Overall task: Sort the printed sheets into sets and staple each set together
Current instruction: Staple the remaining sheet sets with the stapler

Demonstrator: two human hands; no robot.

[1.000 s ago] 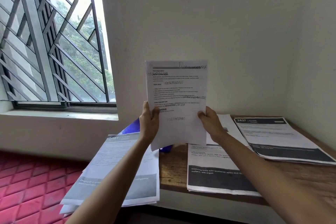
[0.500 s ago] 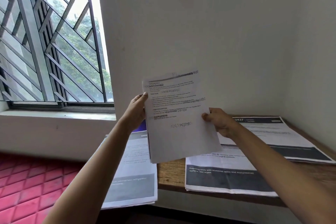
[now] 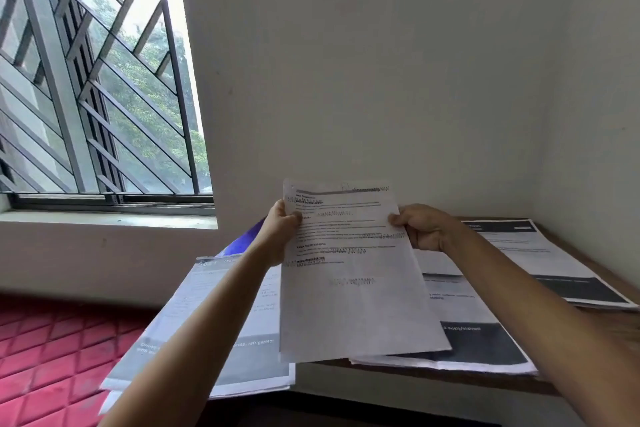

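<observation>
Left hand (image 3: 280, 234) and right hand (image 3: 423, 227) each pinch a side edge of the printed sheet (image 3: 349, 302) — heading "TASK DESCRIPTION"; middle pile (image 3: 479, 345) reads "dusty/stained".

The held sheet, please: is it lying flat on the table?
No, the left hand and right hand grip the sheet by its sides, up above the table.

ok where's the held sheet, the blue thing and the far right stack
held sheet (image 3: 353, 308): head view, blank lower half of the page
blue thing (image 3: 243, 240): head view, its exposed blue surface
far right stack (image 3: 585, 289): head view, dark band on its top sheet
</observation>
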